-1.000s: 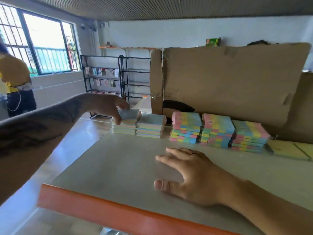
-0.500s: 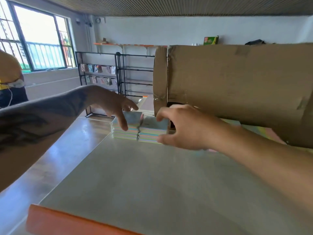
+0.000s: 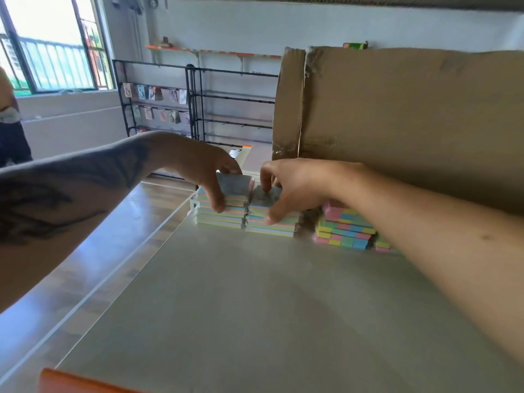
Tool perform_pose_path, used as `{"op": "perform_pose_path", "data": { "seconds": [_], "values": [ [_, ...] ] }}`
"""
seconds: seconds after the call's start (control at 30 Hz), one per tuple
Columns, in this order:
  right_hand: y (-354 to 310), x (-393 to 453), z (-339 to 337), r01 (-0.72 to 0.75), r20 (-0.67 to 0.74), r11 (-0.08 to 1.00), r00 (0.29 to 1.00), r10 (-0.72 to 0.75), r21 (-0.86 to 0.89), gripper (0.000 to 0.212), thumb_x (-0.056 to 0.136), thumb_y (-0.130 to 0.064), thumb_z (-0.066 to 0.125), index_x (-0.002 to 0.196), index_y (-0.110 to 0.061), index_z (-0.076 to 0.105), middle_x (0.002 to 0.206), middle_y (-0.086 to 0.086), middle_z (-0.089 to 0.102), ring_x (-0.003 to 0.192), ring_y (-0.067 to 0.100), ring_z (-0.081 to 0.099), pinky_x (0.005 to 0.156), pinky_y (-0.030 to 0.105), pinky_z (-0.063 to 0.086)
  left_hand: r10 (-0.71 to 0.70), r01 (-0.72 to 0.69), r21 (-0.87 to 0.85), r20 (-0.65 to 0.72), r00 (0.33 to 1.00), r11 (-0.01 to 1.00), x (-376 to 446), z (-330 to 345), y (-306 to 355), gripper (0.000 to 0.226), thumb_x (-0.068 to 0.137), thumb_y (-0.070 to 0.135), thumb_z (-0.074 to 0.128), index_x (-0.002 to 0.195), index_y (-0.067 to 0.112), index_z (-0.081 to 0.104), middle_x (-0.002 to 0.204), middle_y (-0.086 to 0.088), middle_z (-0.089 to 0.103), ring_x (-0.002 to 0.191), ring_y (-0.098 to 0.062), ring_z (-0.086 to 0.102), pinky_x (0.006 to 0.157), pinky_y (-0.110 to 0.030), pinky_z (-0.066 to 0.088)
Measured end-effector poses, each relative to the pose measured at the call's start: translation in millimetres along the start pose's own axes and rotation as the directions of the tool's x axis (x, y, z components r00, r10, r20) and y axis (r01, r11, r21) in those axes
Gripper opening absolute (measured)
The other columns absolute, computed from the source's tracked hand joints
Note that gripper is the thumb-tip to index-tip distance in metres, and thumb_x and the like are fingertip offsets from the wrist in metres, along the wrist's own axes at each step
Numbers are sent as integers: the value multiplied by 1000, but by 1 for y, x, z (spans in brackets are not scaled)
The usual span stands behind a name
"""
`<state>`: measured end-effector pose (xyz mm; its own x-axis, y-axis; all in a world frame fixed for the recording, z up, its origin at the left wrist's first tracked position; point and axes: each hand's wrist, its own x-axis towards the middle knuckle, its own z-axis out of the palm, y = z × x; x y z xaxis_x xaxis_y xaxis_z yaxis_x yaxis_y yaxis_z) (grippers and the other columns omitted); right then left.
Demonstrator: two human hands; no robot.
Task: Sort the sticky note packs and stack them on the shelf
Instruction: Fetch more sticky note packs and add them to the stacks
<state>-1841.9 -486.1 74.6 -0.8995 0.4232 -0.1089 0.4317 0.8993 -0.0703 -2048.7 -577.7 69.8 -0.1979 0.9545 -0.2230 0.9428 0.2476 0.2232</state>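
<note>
squaring up two pastel stacks at the far left of the shelf [image 3: 255,307], judging by both hands on them. nearest: orange front lip [image 3: 73,382], then bare grey shelf surface. further in, left hand [image 3: 204,177] sits over the left stack [image 3: 219,211], thumb curled down its front face, other fingers over the top pack, so it grips that stack. right hand [image 3: 295,188] is on the right stack [image 3: 269,219], thumb pressed on the front edge, fingers bent onto the top; it pinches the upper packs. the two stacks touch side by side. just right of them, partly behind the right forearm, a brighter checkered stack [image 3: 344,231] in pink, blue, yellow and green, apart from the pastel pair. behind all stacks a taped cardboard sheet [image 3: 411,123] stands upright. judgement: step is aligning, sorting by pattern looks mostly done here. next move likely calls for letting go without skewing the top packs, then fetching more. far back: black wire racks [image 3: 198,109] with hanging cards, window [image 3: 48,43]. no writing or brand legible anywhere; wrapper tops glare grey.
</note>
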Motion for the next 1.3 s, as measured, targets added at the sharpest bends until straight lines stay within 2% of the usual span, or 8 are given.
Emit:
{"op": "perform_pose_path", "data": {
  "seconds": [0.1, 0.2, 0.27, 0.43, 0.63, 0.97, 1.13, 1.3],
  "values": [
    [-1, 3, -2, 3, 21, 1000, 1000, -4, 7, 61, 74, -43, 91, 119, -26, 54, 115, -1, 58, 90, 16, 61, 55, 31, 58, -1, 1, 23, -7, 1000, 1000, -1, 0, 1, 88, 34, 57, 91, 115, 34, 66, 105, 18, 68, 99, -8, 63, 82, -23, 46],
    [-2, 7, -3, 6, 41, 1000, 999, -6, -2, 59, 72, -44, 92, 115, -26, 57, 112, -2, 59, 89, 16, 60, 76, 38, 61, -7, 7, 62, -8, 1000, 998, -1, -1, 6, 69, 59, 37, 97, 119, 29, 64, 110, 14, 66, 103, -12, 62, 88, -24, 46],
    [-1, 8, -4, 2, 55, 1000, 998, -2, 1, 56, 70, -45, 92, 111, -27, 59, 112, -3, 60, 91, 17, 61, 84, 42, 60, -16, 17, 78, -19, 1000, 997, -2, -1, 8, 65, 64, 31, 95, 120, 28, 63, 112, 14, 65, 102, -10, 61, 85, -23, 45],
    [0, 9, -4, 6, 49, 1000, 999, -6, -4, 48, 69, -46, 93, 99, -26, 61, 111, -1, 64, 91, 20, 64, 84, 38, 58, -21, 22, 80, -7, 1000, 997, 0, -1, 9, 66, 63, 33, 96, 121, 28, 64, 113, 14, 66, 100, -9, 62, 85, -27, 48],
    [0, 5, -4, -15, 46, 1000, 999, 15, -8, 47, 69, -49, 92, 96, -24, 63, 110, 0, 68, 93, 22, 66, 86, 43, 60, 8, -8, 70, -2, 1000, 998, -3, 0, 11, 68, 62, 38, 96, 120, 32, 61, 112, 17, 63, 102, -11, 61, 96, -34, 51],
    [-3, -10, -2, -16, -12, 999, 1000, 16, -36, 48, 75, -54, 86, 105, -25, 61, 104, -6, 62, 88, 14, 59, 64, 31, 47, -1, -1, 52, 48, 999, 999, 0, -4, 10, 77, 61, 37, 98, 127, 35, 59, 119, 13, 64, 110, -12, 61, 97, -30, 50],
    [-2, -27, -3, 27, -126, 998, 991, -33, -56, 55, 76, -63, 81, 112, -29, 58, 108, -10, 56, 99, 15, 57, 83, 36, 53, -26, 16, 148, 61, 998, 989, -9, -5, 11, 105, 63, 43, 96, 150, 42, 38, 149, 14, 48, 140, -12, 42, 116, -31, 30],
    [5, -57, 0, 66, -214, 995, 974, -80, -70, 50, 76, -69, 75, 105, -36, 53, 111, -9, 51, 106, 15, 47, 93, 42, 49, -109, 106, 140, 12, 994, 984, -31, -3, 17, 128, 55, 56, 94, 160, 38, 22, 160, 14, 36, 146, -10, 34, 122, -31, 23]
  ]
}}
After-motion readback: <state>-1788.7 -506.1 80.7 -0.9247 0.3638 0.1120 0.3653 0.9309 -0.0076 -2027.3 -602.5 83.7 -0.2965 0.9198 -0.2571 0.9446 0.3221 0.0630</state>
